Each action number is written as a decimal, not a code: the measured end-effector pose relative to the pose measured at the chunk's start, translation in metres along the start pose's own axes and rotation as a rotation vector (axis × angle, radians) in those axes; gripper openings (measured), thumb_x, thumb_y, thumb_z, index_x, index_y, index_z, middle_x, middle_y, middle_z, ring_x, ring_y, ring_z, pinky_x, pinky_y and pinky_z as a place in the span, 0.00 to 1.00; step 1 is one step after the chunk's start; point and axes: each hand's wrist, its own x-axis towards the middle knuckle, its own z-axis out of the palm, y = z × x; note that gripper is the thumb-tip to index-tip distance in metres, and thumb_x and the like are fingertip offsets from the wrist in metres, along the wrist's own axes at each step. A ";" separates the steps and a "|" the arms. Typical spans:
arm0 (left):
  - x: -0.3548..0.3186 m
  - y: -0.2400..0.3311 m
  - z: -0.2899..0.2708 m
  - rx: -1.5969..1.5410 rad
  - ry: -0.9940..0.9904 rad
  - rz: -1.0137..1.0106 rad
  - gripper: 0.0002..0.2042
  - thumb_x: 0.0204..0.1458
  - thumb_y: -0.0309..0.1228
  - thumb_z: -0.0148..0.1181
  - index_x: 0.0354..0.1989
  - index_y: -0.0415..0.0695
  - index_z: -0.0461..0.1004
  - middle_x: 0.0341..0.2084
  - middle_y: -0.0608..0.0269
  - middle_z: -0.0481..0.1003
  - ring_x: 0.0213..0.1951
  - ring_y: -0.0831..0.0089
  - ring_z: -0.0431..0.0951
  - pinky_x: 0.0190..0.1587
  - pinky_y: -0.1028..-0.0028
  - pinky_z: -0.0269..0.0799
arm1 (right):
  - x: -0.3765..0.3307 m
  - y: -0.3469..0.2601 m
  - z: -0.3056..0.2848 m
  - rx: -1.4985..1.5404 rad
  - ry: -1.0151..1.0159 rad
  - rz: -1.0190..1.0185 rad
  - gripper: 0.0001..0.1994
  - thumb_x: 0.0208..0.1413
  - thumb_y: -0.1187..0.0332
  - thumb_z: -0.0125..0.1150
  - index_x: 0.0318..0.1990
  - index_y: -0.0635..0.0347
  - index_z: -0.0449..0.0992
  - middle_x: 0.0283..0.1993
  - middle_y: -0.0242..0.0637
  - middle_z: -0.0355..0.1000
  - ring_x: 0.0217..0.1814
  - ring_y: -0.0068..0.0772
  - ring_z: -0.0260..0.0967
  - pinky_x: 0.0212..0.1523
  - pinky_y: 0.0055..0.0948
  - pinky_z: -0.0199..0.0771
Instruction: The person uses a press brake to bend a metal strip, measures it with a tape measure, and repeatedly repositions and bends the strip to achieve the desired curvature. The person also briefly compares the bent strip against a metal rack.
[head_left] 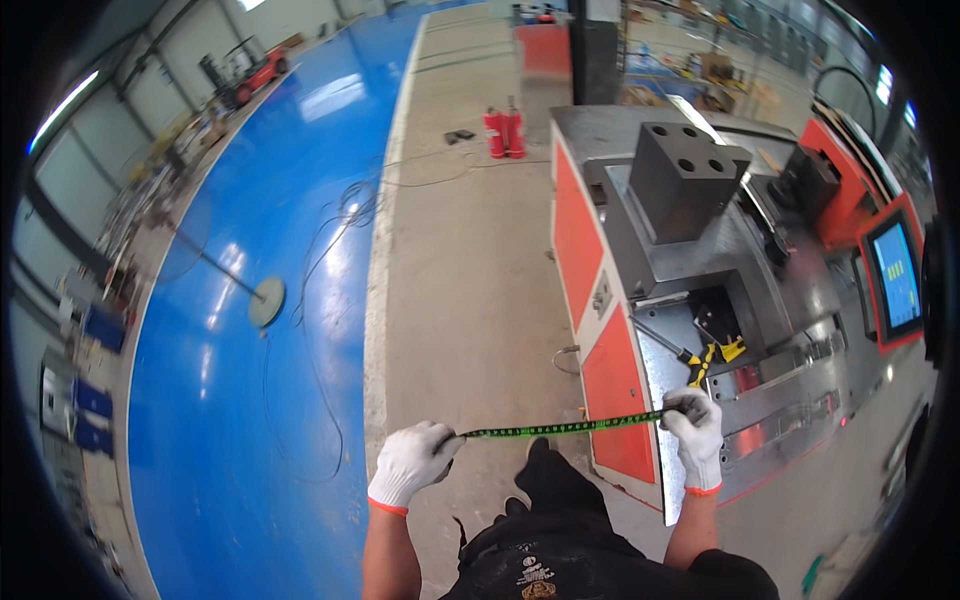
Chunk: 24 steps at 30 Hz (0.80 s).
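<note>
Both my hands wear white work gloves with orange cuffs. My left hand pinches one end of a narrow green and black measuring tape. My right hand grips the tape's other end at the front corner of a grey and orange metal machine. The tape is stretched nearly level between the two hands, above the concrete floor. Just beyond my right hand, yellow and black pliers lie on the machine's steel bed.
A dark steel block with round holes stands on the machine top. A blue control screen sits at the right. Two red fire extinguishers stand on the floor ahead. A blue floor strip with cables, a round-based stand and a forklift lies to the left.
</note>
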 end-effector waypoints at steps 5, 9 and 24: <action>0.131 -0.002 -0.032 -0.062 0.091 0.241 0.03 0.54 0.24 0.68 0.31 0.38 0.81 0.20 0.57 0.76 0.18 0.69 0.79 0.25 0.69 0.73 | 0.054 -0.030 0.010 -0.117 0.197 -0.186 0.13 0.49 0.82 0.66 0.44 0.68 0.80 0.40 0.35 0.77 0.40 0.22 0.72 0.41 0.23 0.72; 0.252 0.036 -0.075 -0.108 0.083 0.320 0.05 0.48 0.25 0.72 0.31 0.42 0.81 0.26 0.54 0.78 0.24 0.57 0.78 0.29 0.63 0.73 | 0.106 -0.082 0.009 0.080 0.296 -0.297 0.13 0.47 0.85 0.65 0.42 0.70 0.80 0.43 0.38 0.76 0.38 0.23 0.72 0.40 0.22 0.70; 0.745 0.342 -0.049 -0.268 0.001 1.331 0.07 0.61 0.22 0.61 0.46 0.37 0.77 0.33 0.60 0.76 0.33 0.71 0.78 0.37 0.71 0.73 | 0.238 -0.176 -0.084 -0.247 1.329 -0.391 0.17 0.57 0.73 0.67 0.53 0.68 0.82 0.47 0.39 0.82 0.48 0.26 0.78 0.49 0.25 0.78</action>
